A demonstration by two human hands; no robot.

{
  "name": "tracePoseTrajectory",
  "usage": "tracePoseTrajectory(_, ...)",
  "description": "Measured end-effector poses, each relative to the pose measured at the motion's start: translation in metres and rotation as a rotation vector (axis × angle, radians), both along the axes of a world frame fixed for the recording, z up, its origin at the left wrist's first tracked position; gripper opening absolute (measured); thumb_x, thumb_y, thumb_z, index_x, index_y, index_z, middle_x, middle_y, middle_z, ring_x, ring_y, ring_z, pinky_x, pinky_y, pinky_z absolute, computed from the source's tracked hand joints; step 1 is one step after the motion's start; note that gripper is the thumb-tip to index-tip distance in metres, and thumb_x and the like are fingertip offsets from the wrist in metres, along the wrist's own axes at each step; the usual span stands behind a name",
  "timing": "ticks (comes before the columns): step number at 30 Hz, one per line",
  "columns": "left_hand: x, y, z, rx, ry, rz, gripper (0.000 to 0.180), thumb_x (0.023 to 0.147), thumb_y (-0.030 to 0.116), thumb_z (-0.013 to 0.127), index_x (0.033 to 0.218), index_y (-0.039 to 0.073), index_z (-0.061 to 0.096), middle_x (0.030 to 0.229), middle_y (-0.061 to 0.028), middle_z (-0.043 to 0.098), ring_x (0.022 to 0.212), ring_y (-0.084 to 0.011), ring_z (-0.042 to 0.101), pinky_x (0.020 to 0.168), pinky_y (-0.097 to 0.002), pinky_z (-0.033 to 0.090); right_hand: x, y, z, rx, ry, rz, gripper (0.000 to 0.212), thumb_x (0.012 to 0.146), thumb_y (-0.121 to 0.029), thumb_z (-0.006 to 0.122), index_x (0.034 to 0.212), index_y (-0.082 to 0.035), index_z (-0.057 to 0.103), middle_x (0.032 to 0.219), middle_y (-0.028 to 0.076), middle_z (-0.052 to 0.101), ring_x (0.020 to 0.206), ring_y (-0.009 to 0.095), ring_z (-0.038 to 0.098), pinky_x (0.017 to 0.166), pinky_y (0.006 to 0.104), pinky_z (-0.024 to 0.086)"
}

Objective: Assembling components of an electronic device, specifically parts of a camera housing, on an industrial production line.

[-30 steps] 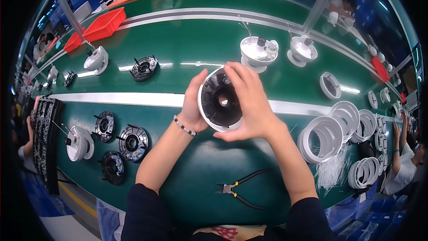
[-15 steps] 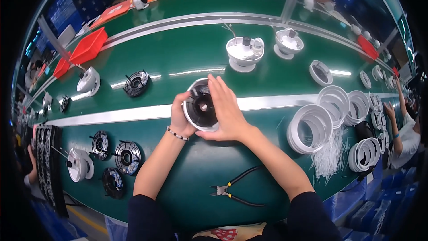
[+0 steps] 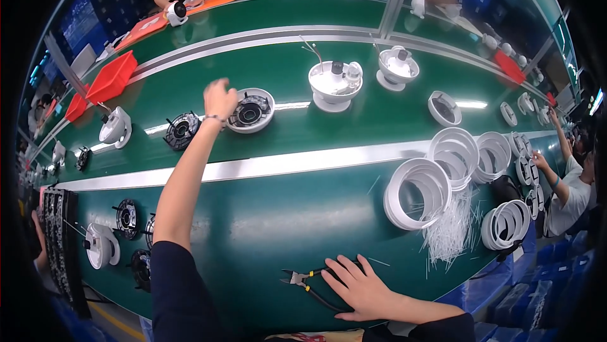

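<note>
A slip of the spread right hand (image 3: 368, 292) could knock lower-centre pliers (image 3: 298, 277); whether the left hand (image 3: 219, 99) grips the bowl (image 3: 253, 129) is unclear.

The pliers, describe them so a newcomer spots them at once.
On the green table, find the right hand. The pliers lie just left, partly hidden by it; yellow bands on black handles set them apart from the white rings.

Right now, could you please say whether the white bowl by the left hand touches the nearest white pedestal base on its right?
Apart: the head view shows green surface between the white bowl and the pedestal base.
</note>
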State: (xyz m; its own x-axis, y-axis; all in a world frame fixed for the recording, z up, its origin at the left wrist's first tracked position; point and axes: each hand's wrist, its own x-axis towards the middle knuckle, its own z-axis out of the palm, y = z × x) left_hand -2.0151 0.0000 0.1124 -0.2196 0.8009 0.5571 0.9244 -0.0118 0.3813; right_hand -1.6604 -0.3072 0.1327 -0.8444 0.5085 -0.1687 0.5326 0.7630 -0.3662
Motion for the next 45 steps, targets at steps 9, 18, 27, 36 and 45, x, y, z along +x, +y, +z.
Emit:
tracePoseTrajectory(9,0.17,0.042,-0.014,-0.47,-0.742,-0.289,0.045,0.079,0.018,0.046,0.117,-0.006,0.037,0.1,-0.0247,0.055,0.077,-0.0319,0.062,0.063,-0.0361,0.055,0.011,-0.017,-0.008,0.152,0.245,-0.445,0.048,0.053,-0.007,0.062,0.1,-0.003,0.052,0.097,0.011,0.053,0.086,0.026,0.05,0.07,0.0354,0.039)
tracePoseTrajectory(18,0.096,-0.08,0.057,-0.788,-0.944,-0.712,0.043,0.075,0.003,0.038,0.118,-0.002,0.041,0.1,-0.0162,0.054,0.076,-0.0218,0.062,0.06,-0.0298,0.056,0.044,0.03,0.088,0.497,0.546,-0.621,0.055,0.046,-0.006,0.07,0.1,-0.004,0.058,0.086,0.011,0.052,0.072,0.025,0.055,0.062,0.0302,0.045)
tracePoseTrajectory(27,0.029,-0.212,0.066,-1.119,-0.751,-0.789,0.047,0.083,0.01,0.049,0.128,0.003,0.036,0.106,-0.0135,0.055,0.079,-0.0171,0.061,0.065,-0.0287,0.053,-0.033,0.117,0.115,0.72,0.282,-0.18,0.046,0.05,-0.005,0.068,0.095,-0.005,0.059,0.085,0.008,0.053,0.079,0.023,0.049,0.068,0.0342,0.037)
tracePoseTrajectory(36,0.041,-0.224,0.055,-0.073,0.084,-1.004,0.024,0.068,0.008,0.065,0.091,0.006,0.06,0.104,-0.0094,0.058,0.088,-0.0258,0.059,0.075,-0.0339,0.048,-0.072,0.098,0.105,0.704,-0.041,-0.11,0.043,0.052,-0.008,0.066,0.093,0.001,0.059,0.079,0.008,0.051,0.078,0.023,0.048,0.07,0.0321,0.037)
tracePoseTrajectory(45,0.037,-0.218,0.05,0.073,0.143,-1.094,0.021,0.063,0.005,0.064,0.083,0.004,0.061,0.096,-0.0086,0.061,0.081,-0.0245,0.061,0.068,-0.0322,0.051,-0.093,0.087,0.102,0.74,-0.168,-0.155,0.041,0.055,-0.008,0.061,0.094,0.003,0.059,0.079,0.01,0.049,0.077,0.025,0.046,0.07,0.0334,0.037)
